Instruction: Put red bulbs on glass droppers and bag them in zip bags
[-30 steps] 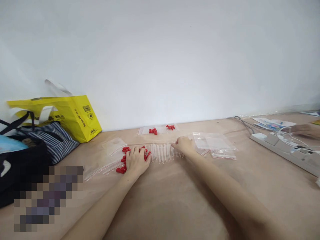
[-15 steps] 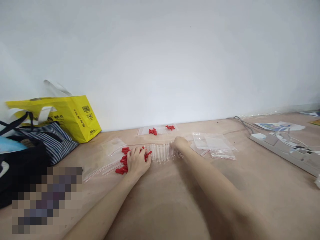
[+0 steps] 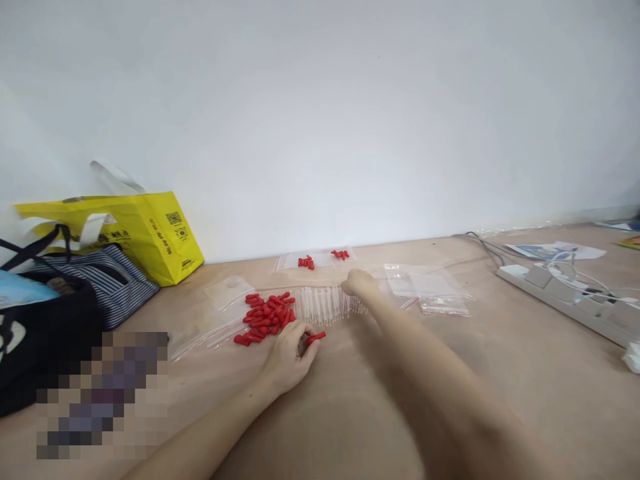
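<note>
My left hand point(image 3: 291, 357) is on the near side of a pile of red rubber dropper bulbs point(image 3: 265, 313). Its thumb and fingers pinch one red dropper bulb point(image 3: 316, 338), whose narrow end points right. A row of clear dropper tubes point(image 3: 320, 305) lies side by side to the right of the pile. At the right end of that row, my right hand point(image 3: 359, 285) is closed, its fingertips down among the tubes. Whatever it grips is hidden behind the hand.
Clear zip bags lie left point(image 3: 227, 293) and right point(image 3: 425, 287) of the tubes. Another bag point(image 3: 287, 262) with red bulbs sits by the wall. A yellow bag point(image 3: 150, 233) and striped pouch point(image 3: 123, 280) stand left, a power strip point(image 3: 560, 300) with cables right.
My left hand has moved from on top of the red pile toward me and slightly right, with one bulb in its fingers. My right hand stays about where it was.
</note>
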A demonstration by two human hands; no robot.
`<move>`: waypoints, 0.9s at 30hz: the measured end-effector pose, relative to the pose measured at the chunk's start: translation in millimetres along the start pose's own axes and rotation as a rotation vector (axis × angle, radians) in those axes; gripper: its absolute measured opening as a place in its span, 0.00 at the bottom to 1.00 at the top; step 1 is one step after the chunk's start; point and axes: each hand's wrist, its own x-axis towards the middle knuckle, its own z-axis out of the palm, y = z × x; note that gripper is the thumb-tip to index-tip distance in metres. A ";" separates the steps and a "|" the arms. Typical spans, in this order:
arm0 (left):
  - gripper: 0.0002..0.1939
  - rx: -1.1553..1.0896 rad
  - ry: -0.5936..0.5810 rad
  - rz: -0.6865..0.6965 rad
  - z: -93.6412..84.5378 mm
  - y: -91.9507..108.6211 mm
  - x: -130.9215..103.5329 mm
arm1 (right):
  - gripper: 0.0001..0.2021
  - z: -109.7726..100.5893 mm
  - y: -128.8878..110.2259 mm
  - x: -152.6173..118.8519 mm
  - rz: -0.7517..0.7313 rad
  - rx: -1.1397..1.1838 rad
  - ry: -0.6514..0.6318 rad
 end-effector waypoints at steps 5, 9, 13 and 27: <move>0.04 -0.121 -0.033 -0.171 -3.1 -4.4 -3.0 | 0.11 -12.1 21.8 -40.2 -0.204 0.007 0.095; 0.11 -0.158 -0.026 -0.160 0.8 -7.3 0.6 | 0.08 9.5 47.1 -76.4 -0.682 0.125 0.160; 0.11 -0.164 -0.065 -0.057 5.0 -6.3 3.9 | 0.07 39.9 60.6 -87.4 -0.876 0.211 0.255; 0.10 -0.153 -0.055 -0.030 5.3 -3.9 2.8 | 0.09 57.5 57.8 -89.1 -0.910 0.242 0.255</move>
